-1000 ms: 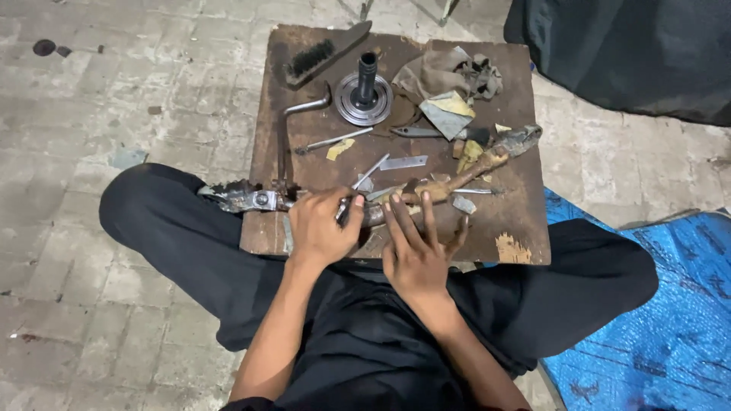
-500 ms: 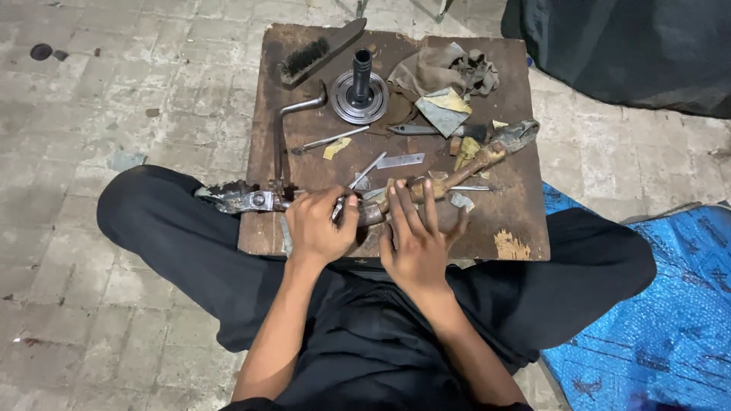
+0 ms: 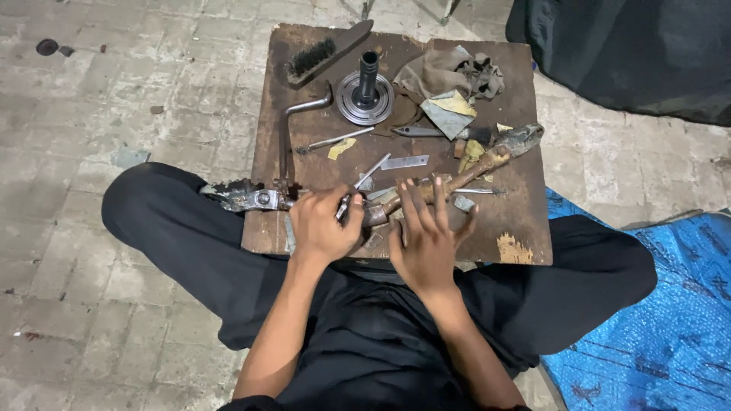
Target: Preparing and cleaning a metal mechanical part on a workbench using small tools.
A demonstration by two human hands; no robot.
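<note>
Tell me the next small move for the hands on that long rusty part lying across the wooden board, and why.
Probably close the right hand around the long rusty part. Its fingers lie spread flat over the shaft rather than gripping it, while the left hand is curled in a grip at the middle, holding a thin metal tool there. A firmer hold would likely steady the part on the wooden board.

Board (image 3: 525, 228), centre frame: dark brown wood, matt, worn and stained, with a pale chipped patch at its lower right. On it: long shaft (image 3: 457, 179) of dull, rusty, grimy metal; toothed part (image 3: 244, 196) at centre left of greyish metal with some shine; flanged hub (image 3: 366, 95) and bent rod (image 3: 293, 122) at upper centre of grey metal, faintly glossy; brush (image 3: 324, 52) with dark wooden back and black bristles; rag (image 3: 445, 72) of crumpled, soiled cloth. Floor (image 3: 91, 99) at left: rough, matt stone paving; sheet (image 3: 670, 335) at lower right: blue plastic, crinkled and slightly shiny.
</note>
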